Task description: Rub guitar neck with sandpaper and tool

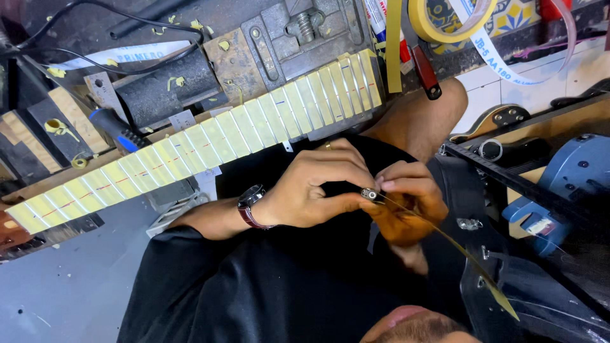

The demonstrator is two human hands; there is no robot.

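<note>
Left hand (318,184) and right hand (406,203) pinched together on small metal tool (370,194) and thin yellow strip (464,254) trailing toward 4 o'clock. Guitar neck (203,146) at 10 o'clock already taped between frets; strip still unapplied.

Instrument repair workshop, taped guitar neck (190,143), vise (305,32), masking tape roll (445,19)

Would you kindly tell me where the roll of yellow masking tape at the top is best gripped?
Probably pinch the roll of yellow masking tape across its lower rim from the person's side; its open centre admits a finger, and its upper part is out of frame.
</note>
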